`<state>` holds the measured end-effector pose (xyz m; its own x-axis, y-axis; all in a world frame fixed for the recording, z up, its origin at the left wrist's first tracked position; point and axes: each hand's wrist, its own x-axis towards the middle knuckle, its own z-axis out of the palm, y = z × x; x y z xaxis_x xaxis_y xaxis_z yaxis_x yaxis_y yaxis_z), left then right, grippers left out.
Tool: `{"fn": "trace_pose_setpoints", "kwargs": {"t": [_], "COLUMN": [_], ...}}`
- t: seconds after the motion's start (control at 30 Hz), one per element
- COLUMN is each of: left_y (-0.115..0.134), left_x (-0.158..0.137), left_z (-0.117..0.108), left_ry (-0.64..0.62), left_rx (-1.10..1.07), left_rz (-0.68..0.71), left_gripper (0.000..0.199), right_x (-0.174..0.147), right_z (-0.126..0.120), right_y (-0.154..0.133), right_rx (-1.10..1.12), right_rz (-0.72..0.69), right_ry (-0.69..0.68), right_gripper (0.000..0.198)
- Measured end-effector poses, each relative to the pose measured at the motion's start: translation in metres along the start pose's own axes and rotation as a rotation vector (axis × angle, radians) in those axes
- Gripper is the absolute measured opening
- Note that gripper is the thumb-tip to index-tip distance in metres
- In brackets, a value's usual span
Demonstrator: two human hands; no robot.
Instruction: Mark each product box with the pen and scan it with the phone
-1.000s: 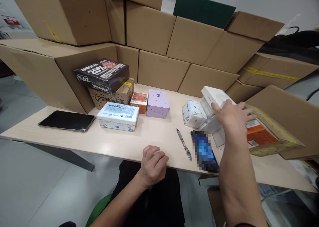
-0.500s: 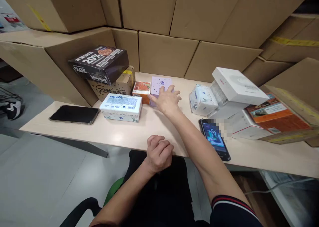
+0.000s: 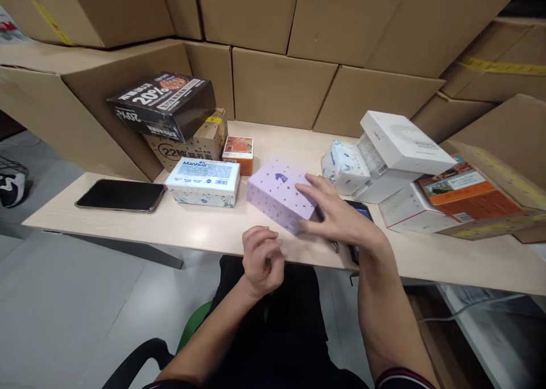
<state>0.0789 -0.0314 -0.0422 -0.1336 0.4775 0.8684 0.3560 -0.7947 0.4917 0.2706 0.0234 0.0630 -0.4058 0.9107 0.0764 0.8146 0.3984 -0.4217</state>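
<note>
A lilac box (image 3: 279, 187) with small dark dots sits at an angle on the middle of the table. My right hand (image 3: 335, 207) grips its right end, the thumb on the near side and the fingers over the top and far edge. At the table's front edge, my left hand (image 3: 262, 261) is loosely curled with nothing visible in it, a little short of the box. Behind and left of the lilac box stands a small orange and white box (image 3: 238, 154). Further left lies a white Manhua tissue pack (image 3: 203, 181).
A black box (image 3: 164, 104) rests on a brown carton (image 3: 187, 150) at the left. A black phone (image 3: 121, 195) lies at front left. At right are another tissue pack (image 3: 344, 167), stacked white boxes (image 3: 403, 141) and a phone (image 3: 356, 252) partly behind my right arm. Large cartons (image 3: 281, 87) wall the back.
My right hand has drawn the lilac box from the back toward me and turned it at an angle. My left hand stays near the table edge, its fingers slightly looser.
</note>
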Motion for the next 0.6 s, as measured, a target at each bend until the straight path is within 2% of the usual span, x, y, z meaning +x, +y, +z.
{"fn": "trace_pose_setpoints", "kwargs": {"t": [0.07,0.13,0.23,0.33,0.43,0.53,0.6], "left_y": [0.001,0.000,-0.006,-0.012,-0.014,-0.013,-0.012], "left_x": [0.001,0.004,0.010,0.017,0.023,0.028,0.029], "left_z": [-0.002,-0.005,-0.010,-0.013,-0.014,-0.016,-0.017], "left_ry": [0.078,0.159,0.229,0.154,0.054,0.016,0.043], "left_rx": [-0.026,-0.023,0.003,-0.060,-0.152,-0.154,-0.139], "left_rz": [-0.122,-0.199,-0.240,-0.422,-0.621,-0.685,-0.680], "left_gripper": [0.038,0.038,0.041,0.046,0.047,0.043,0.041], "right_x": [-0.016,-0.029,-0.045,-0.057,-0.060,-0.057,-0.054], "right_z": [0.002,0.005,0.013,0.028,0.051,0.077,0.091], "right_y": [0.008,0.009,0.000,-0.012,-0.022,-0.030,-0.033], "right_rx": [0.056,0.079,0.110,0.246,0.419,0.447,0.402], "right_rz": [-0.091,-0.128,-0.074,0.095,0.278,0.338,0.336], "right_ry": [-0.025,0.006,0.112,0.261,0.432,0.515,0.578], "right_gripper": [0.072,0.066,0.054,0.051,0.060,0.068,0.069]}}
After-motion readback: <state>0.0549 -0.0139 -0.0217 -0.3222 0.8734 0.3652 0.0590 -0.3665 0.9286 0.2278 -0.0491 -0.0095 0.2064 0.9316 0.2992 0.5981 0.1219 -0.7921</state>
